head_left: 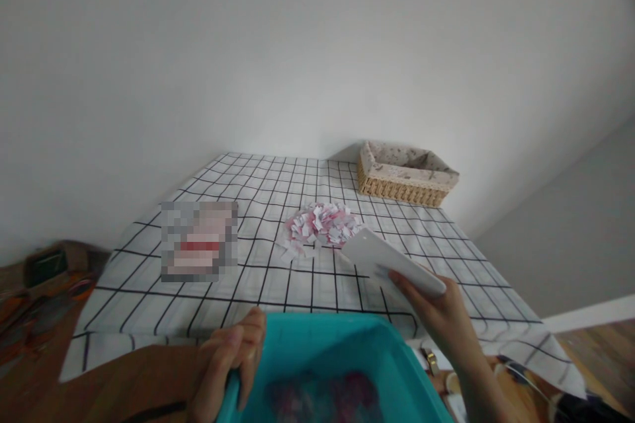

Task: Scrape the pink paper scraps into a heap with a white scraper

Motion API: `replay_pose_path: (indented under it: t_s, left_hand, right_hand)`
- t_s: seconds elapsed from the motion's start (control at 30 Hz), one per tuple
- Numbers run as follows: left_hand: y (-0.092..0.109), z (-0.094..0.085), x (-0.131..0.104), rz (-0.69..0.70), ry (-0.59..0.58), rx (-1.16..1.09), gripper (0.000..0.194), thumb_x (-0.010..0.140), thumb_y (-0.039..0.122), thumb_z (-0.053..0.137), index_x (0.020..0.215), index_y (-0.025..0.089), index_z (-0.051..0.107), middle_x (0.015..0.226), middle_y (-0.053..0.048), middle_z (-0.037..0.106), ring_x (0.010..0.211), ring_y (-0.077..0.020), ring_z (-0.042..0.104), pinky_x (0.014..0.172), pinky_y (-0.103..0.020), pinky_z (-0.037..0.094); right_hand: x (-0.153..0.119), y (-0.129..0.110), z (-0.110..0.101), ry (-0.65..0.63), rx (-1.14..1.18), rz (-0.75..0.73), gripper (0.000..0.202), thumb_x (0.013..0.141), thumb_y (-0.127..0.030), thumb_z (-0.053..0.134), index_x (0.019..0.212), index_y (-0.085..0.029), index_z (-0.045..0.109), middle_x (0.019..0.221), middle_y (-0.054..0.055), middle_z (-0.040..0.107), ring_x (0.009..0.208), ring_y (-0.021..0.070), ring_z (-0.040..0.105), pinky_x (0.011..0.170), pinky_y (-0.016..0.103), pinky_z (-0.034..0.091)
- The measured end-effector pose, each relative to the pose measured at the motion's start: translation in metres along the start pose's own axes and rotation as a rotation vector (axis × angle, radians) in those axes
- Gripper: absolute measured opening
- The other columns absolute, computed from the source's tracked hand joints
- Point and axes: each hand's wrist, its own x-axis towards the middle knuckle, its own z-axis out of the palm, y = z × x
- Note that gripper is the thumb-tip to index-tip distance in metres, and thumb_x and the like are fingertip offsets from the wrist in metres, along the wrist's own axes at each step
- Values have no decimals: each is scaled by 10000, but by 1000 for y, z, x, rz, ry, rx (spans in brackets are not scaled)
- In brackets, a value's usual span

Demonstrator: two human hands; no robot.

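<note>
A teal bin (322, 327) stands at the table's front edge, with blurred pinkish contents low inside. My left hand (233, 357) is closed over its left rim. Right of the bin and above the cloth, my right hand (441, 310) grips a flat white board (391, 261), which is tilted. The far end of the board reaches the right side of a heap of white and pink paper scraps (322, 225) in the middle of the table. A few scraps lie loose at the heap's left front.
A wicker basket (401, 192) with a patterned cloth lining stands at the back right of the checkered tablecloth (278, 198). A pixelated item (199, 242) lies on the left. Behind is a pale wall; boxes and clutter (47, 271) are on the floor at left.
</note>
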Motion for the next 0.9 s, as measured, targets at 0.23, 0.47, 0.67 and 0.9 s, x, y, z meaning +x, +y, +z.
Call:
replay_pose_path:
  t_s: [0.23,0.47,0.67,0.9]
  left_hand:
    - [11,4,5,58,61,15,688,971,304,181,314,195,354,290,23,454,335,-108,436,686,-272,422]
    - [14,2,6,64,39,44,706,976,314,183,305,205,376,308,35,504,340,-106,504,701,-251,435]
    - [4,1,5,93,16,32,664,956,281,199,323,208,385,314,26,509,344,-121,489,686,-283,443]
    - [-1,-8,7,145,-70,74,648,967,283,186,358,197,390,334,30,523,347,-109,505,657,-259,455]
  right_hand:
    - [0,7,-3,137,-68,21,337,801,-432,543,575,-186,503,484,-1,485,435,132,461,394,243,333]
    - [8,-5,3,-66,-57,-113,283,866,-362,473,693,-172,592,629,24,565,549,147,538,484,240,391]
    - [2,1,-6,43,-54,-72,299,856,-375,496,640,-179,565,618,27,561,524,148,525,483,251,392]
    - [7,-6,5,-21,-155,-244,257,889,-281,418,763,-186,620,666,55,599,658,193,567,585,286,441]
